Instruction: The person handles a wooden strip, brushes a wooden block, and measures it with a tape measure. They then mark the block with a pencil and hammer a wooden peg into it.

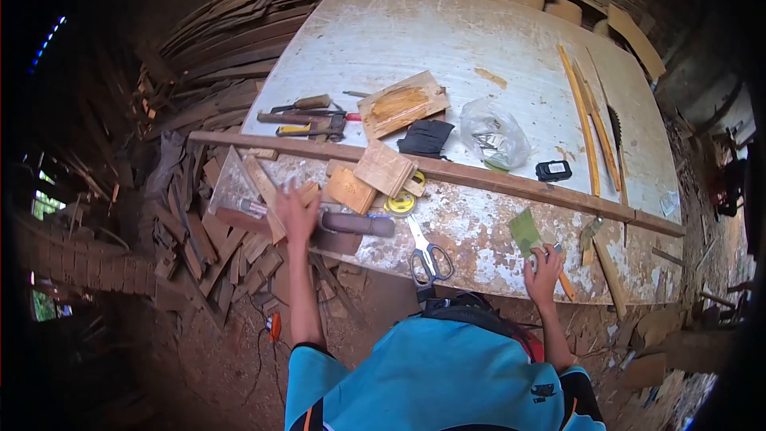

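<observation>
My left hand (299,214) is open, fingers spread, over the left end of the bench. Under and beside it lie a wood strip (263,191) and a long power tool with a dark purplish body (357,224). Just right of that hand are small wooden blocks (351,189) and a square wood piece (384,168). My right hand (544,273) rests near the front edge, its fingers curled at the lower corner of a green sheet (524,231) that looks like sandpaper. The fingertips are partly hidden. Scissors (429,254) and a yellow tape measure (400,203) lie between my hands.
A long wooden bar (463,173) crosses the bench (383,32). Beyond it lie hand tools (307,123), a framed wood panel (404,104), a black pouch (425,137), a plastic bag (492,136), a black device (553,171) and a saw (616,144). Scrap wood (239,263) piles at left.
</observation>
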